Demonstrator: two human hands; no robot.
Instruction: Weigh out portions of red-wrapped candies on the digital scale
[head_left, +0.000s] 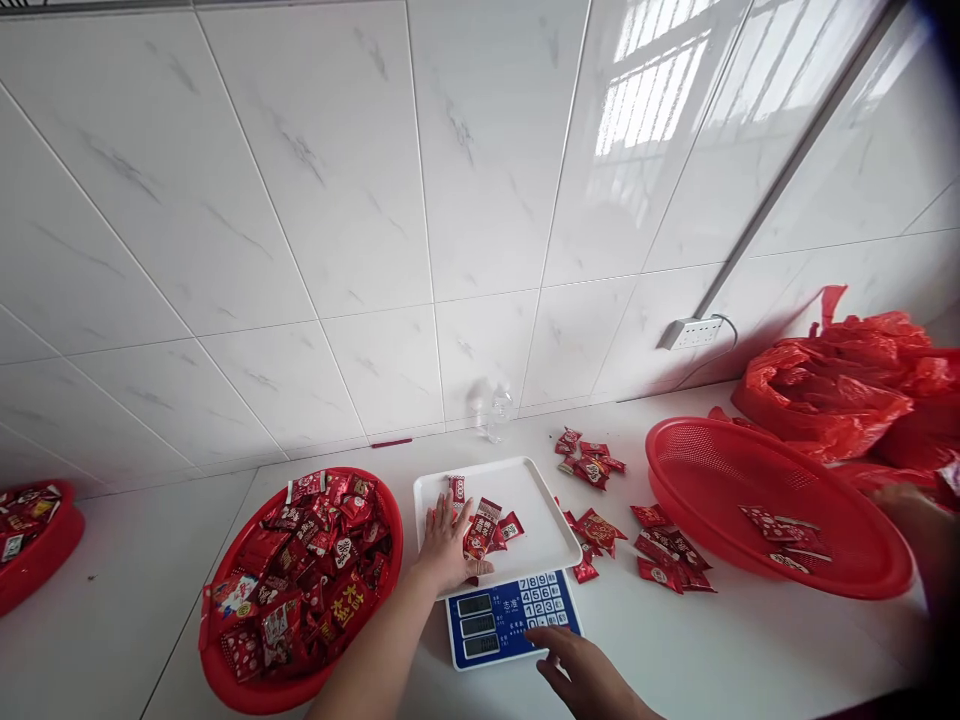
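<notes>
My left hand [448, 545] lies over the left side of a white scale tray [540, 500], fingers spread, beside several red snack packets [484, 527]. Its fingers partly cover some of them; whether they press on any I cannot tell. Beneath the tray's front edge is the blue scale panel [512, 655], with three displays and a white keypad. My right hand [577, 665] is at the front of that panel, fingers apart, holding nothing, an outstretched finger close to the lower keys. Contact with a key is not clear. The digits on the displays are too faint to read.
Left of the scale stands a red basket [394, 580] full of packets; another red basket [64, 550] is further left. Small packet piles [671, 550] lie right of the tray. Another person's hand [907, 510] is by a tilted red basket [705, 490], near red bags [832, 390].
</notes>
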